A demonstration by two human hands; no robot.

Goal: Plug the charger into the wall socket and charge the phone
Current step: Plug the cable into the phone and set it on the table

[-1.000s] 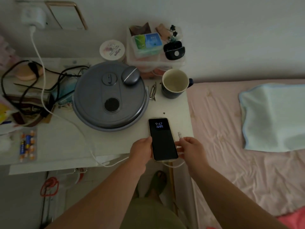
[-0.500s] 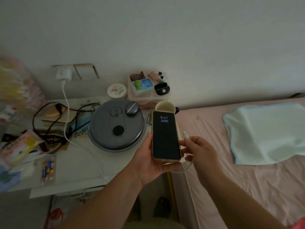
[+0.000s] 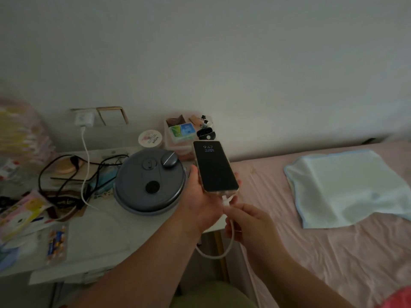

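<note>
My left hand holds the phone from below, above the table's right edge, with its dark screen showing 9:47. My right hand pinches the white cable plug right at the phone's bottom edge; whether the plug sits in the port I cannot tell. The white cable loops down below my hands. A white charger sits in the wall socket at the left, its cable hanging down onto the white table.
A round grey appliance stands left of the phone. Black cables, packets and batteries lie on the table's left side. A clear box and a white jar stand at the wall. A pink bed with a light-blue towel is at the right.
I lifted the phone off the table with my left hand and tilted it. My right hand brought the cable plug from beside the phone to its bottom edge. The view tilted up.
</note>
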